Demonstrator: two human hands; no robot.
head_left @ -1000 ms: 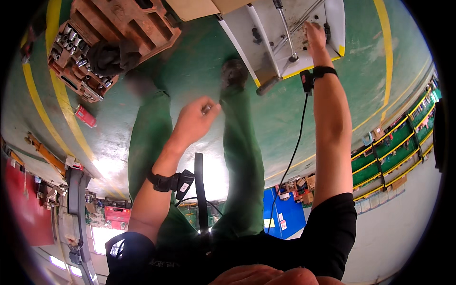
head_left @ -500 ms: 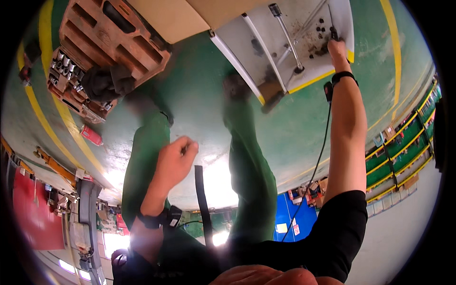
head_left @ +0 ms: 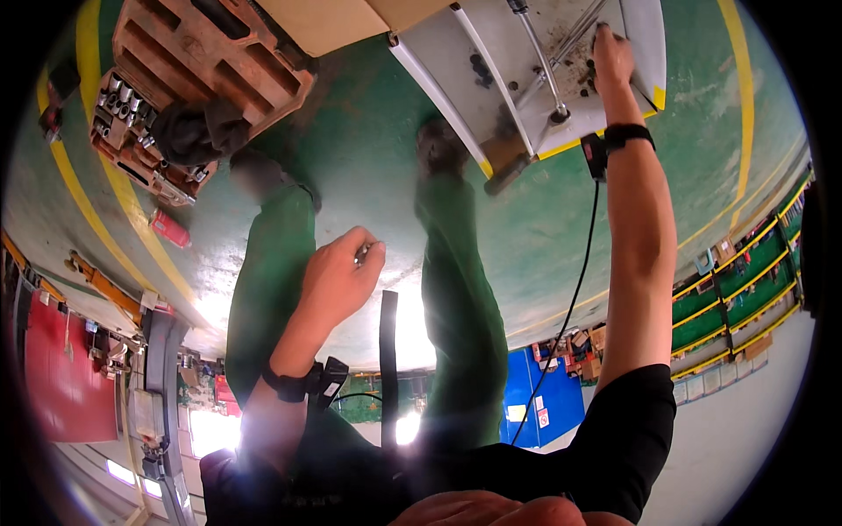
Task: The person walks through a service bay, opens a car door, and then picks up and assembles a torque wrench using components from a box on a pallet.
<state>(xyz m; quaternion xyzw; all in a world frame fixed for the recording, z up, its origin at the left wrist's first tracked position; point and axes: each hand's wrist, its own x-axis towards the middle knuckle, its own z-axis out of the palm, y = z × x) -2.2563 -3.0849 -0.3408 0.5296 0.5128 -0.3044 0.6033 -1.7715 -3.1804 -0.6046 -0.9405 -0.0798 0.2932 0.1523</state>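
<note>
My left hand (head_left: 340,279) is raised over the floor between my legs, its fingers curled round a small shiny metal piece (head_left: 361,253) that shows only in part. On the right, my arm stretches out to a pale tray (head_left: 445,68) with yellow tape on its edge. My right hand (head_left: 613,60) is closed low over the tray's right side; what its fingers hold, if anything, is hidden. Beside it lie several small dark parts and a long metal ratchet wrench (head_left: 542,60). Other metal bars lie crossed near the hand.
An open orange-brown socket case (head_left: 197,66) lies at the far left, with sockets (head_left: 123,105) and a dark cloth (head_left: 200,131) in it. A red can (head_left: 170,228) lies on the floor nearby. A cardboard sheet (head_left: 338,22) adjoins the tray. A cable runs along my right arm.
My right hand has shifted slightly farther into the tray, and the dark-handled tool seen in it before no longer shows. My left hand has moved a little right and up, its metal piece now visible.
</note>
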